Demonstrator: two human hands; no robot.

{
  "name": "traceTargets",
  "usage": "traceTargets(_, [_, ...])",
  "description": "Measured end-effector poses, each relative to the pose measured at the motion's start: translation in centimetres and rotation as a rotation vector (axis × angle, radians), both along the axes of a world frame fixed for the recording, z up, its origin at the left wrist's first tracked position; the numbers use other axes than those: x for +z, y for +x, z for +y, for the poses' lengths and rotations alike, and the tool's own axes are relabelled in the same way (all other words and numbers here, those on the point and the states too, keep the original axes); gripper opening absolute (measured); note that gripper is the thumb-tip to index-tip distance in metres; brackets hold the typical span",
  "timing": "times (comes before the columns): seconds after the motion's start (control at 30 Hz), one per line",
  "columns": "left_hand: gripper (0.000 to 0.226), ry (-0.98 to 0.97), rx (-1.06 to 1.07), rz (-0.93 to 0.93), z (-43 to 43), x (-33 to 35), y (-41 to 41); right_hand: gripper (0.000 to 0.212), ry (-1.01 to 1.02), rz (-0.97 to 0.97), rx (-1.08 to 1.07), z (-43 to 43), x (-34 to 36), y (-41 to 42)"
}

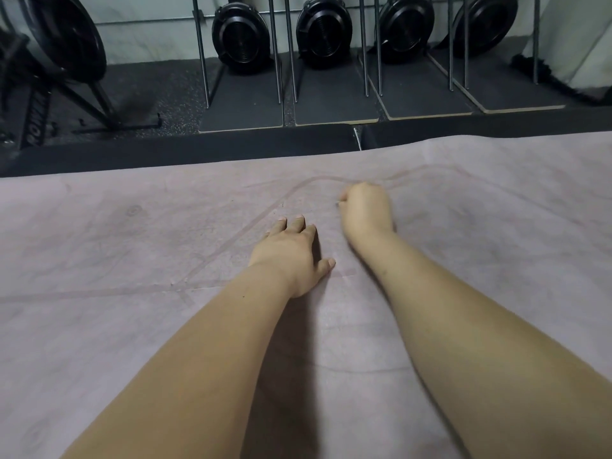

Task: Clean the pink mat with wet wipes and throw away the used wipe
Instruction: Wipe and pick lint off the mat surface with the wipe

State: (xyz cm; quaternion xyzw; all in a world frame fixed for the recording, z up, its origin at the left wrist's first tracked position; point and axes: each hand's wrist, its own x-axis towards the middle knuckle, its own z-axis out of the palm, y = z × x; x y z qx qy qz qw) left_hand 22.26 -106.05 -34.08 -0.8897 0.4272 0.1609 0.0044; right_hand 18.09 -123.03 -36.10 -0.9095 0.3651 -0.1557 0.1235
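The pink mat (132, 260) covers the floor in front of me and fills the lower two thirds of the view. It carries darker damp streaks, one curving up to my right hand (366, 208). That hand is a fist knuckles-up on the mat, fingers curled under as if round a small wad. The wet wipe itself is hidden beneath the palm. My left hand (291, 251) lies flat on the mat just left of it and nearer to me, fingers spread and holding nothing.
Beyond the mat's far edge runs a dark rubber floor (165, 94). Several black fan-like machines (240, 34) stand on dark boards (334, 104) between metal rods along the back wall. A black frame (66, 77) stands at the back left.
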Motion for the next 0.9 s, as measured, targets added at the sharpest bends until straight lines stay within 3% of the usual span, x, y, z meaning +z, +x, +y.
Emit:
traceTargets(0.07, [0.085, -0.022, -0.006, -0.01, 0.0, -0.5, 0.2, 0.013, 0.054, -0.002, 0.123, 3.3, 0.5, 1.1])
traceTargets(0.2, [0.087, -0.02, -0.005, 0.002, 0.3, -0.5, 0.3, 0.017, -0.055, 0.051, 0.211, 3.7, 0.3, 0.8])
traceTargets(0.43, [0.089, -0.013, 0.003, 0.001, 0.4, 0.0, 0.1, 0.016, -0.201, 0.198, -0.059, -6.6, 1.1, -5.7])
traceTargets(0.63, [0.087, -0.022, 0.011, 0.008, 0.3, 0.1, -0.1, 0.019, -0.068, 0.072, -0.175, -3.8, 1.0, -4.8])
traceTargets(0.8, [0.088, -0.032, 0.013, -0.001, 0.4, -0.2, 0.0, 0.02, 0.137, 0.031, 0.05, 3.9, 0.9, -1.1])
traceTargets(0.9, [0.09, -0.045, 0.01, 0.003, 0.4, -0.3, 0.1, 0.017, 0.114, 0.097, 0.174, 4.3, 0.8, -0.8])
